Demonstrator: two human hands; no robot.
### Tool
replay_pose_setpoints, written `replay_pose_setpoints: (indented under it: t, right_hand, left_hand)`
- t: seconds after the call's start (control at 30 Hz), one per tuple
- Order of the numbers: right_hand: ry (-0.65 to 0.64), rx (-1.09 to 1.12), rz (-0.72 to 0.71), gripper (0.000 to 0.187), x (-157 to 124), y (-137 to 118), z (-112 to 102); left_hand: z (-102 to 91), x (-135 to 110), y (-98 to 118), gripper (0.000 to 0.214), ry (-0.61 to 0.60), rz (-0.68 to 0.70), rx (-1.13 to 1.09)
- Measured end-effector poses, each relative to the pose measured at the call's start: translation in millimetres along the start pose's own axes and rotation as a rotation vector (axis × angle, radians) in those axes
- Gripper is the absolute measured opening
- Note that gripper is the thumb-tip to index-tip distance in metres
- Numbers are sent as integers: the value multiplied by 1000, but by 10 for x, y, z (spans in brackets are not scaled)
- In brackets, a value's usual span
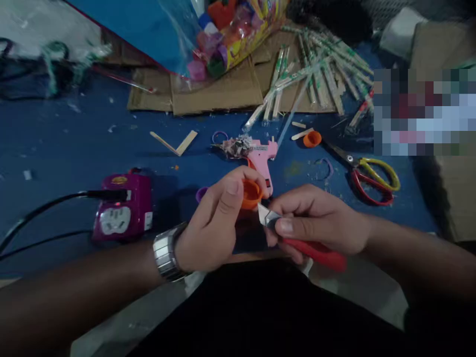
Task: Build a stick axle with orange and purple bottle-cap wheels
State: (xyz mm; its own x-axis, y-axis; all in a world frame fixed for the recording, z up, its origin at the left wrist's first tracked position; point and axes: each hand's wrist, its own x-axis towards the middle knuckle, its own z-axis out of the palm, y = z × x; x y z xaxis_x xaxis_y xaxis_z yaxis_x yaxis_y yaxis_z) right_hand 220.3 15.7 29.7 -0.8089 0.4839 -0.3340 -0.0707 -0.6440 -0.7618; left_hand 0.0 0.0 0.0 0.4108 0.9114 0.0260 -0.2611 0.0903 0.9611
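My left hand (217, 223), with a metal watch on the wrist, is closed around an orange bottle cap (251, 193), held up over the blue work surface (74, 144). My right hand (316, 223) grips a red-handled utility knife (316, 253). Its short blade (265, 214) points left and touches the cap's lower edge. Both hands meet just in front of a pink glue gun (260, 156) lying on the surface.
A purple power socket (121, 208) with black cables sits at the left. Scissors (366, 173) and a second orange cap (311, 139) lie at the right. Wrapped chopsticks (316, 74), cardboard (219, 94), a bag of coloured caps (226, 34) and wooden sticks (174, 144) lie further back.
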Motion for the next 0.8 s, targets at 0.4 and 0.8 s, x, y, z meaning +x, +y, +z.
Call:
replay_pose_setpoints:
  t: [0.4, 0.8]
  right_hand:
    - [4, 13, -4, 27, 30, 15, -7]
    - [-13, 19, 80, 30, 40, -34, -19]
  left_hand:
    - [-19, 6, 20, 50, 15, 21, 69]
    - [-45, -37, -14, 47, 46, 146, 253]
